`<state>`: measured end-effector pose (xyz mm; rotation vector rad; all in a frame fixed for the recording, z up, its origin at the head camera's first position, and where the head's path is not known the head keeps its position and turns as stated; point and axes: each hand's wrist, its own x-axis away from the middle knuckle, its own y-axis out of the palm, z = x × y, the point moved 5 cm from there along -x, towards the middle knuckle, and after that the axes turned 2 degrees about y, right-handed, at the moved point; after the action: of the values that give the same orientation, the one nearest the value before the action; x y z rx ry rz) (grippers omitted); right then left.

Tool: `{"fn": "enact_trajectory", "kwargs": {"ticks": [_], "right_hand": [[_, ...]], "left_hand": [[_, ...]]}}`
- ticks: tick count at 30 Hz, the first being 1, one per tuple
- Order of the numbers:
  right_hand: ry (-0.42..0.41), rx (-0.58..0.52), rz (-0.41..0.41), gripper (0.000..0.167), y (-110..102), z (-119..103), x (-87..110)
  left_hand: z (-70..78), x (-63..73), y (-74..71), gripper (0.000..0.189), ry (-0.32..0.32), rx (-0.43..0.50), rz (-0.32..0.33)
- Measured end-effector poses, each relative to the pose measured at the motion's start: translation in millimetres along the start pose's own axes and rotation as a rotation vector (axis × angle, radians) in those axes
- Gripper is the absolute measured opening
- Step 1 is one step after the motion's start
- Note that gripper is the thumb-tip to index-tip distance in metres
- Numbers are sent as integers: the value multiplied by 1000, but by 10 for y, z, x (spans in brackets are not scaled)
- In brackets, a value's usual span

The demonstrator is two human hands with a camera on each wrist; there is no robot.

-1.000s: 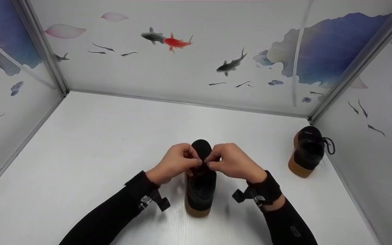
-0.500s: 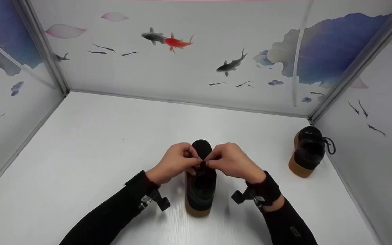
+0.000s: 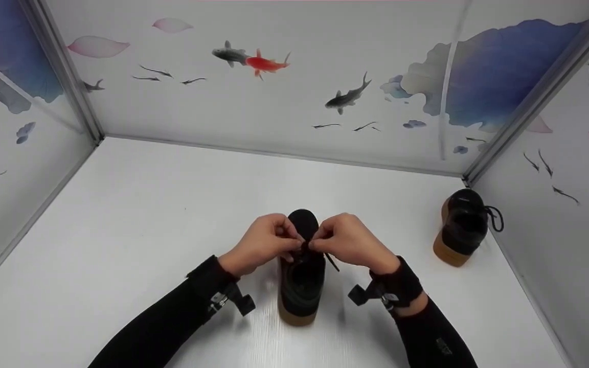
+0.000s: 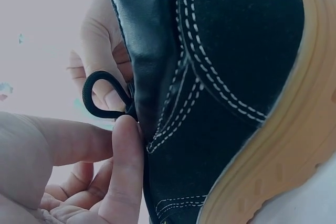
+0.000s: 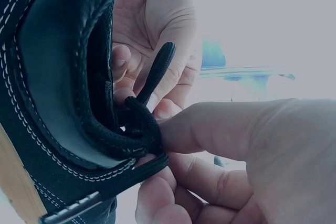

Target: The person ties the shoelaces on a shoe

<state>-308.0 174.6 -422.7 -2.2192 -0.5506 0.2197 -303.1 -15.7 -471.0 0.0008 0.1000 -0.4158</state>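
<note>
A black shoe (image 3: 298, 304) with a tan sole stands upright on the white surface, its toe pointing away. Over its lacing, my left hand (image 3: 263, 244) and right hand (image 3: 352, 241) meet nearly fingertip to fingertip. Each one pinches the black shoelace between thumb and forefinger. A small lace loop (image 4: 85, 94) sticks out above the left fingertips in the left wrist view. The right wrist view has a bent strand of lace (image 5: 144, 116) at the right fingertips, and a lace end (image 5: 76, 206) with a hard tip hanging across the shoe's side. Fingers partly hide the knot area.
A second black shoe (image 3: 462, 230) with a tan sole stands at the right, near the side wall, its lace looped out to the right. White printed panels (image 3: 274, 112) with fish and leaf pictures border the surface at the back and both sides.
A lace end has come into view below my right hand, beside the shoe's right edge. Both hands have shifted only slightly; the shoes stay put.
</note>
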Motion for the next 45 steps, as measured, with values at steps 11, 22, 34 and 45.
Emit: {"fn": "enact_trajectory", "kwargs": {"ticks": [11,22,34,45], "right_hand": [[-10,-13,3,10,30,-11,-11],[-7,-48,-55,10,3,25,-12],[-18,-17,-42,10,-36,13,16],[-13,3,-30,10,7,25,-13]], "left_hand": [[26,29,-11,11,21,-52,-35],[33,21,-8,14,23,-59,-47],[62,26,15,11,7,-80,-63],[48,31,12,10,12,-96,-82]]}}
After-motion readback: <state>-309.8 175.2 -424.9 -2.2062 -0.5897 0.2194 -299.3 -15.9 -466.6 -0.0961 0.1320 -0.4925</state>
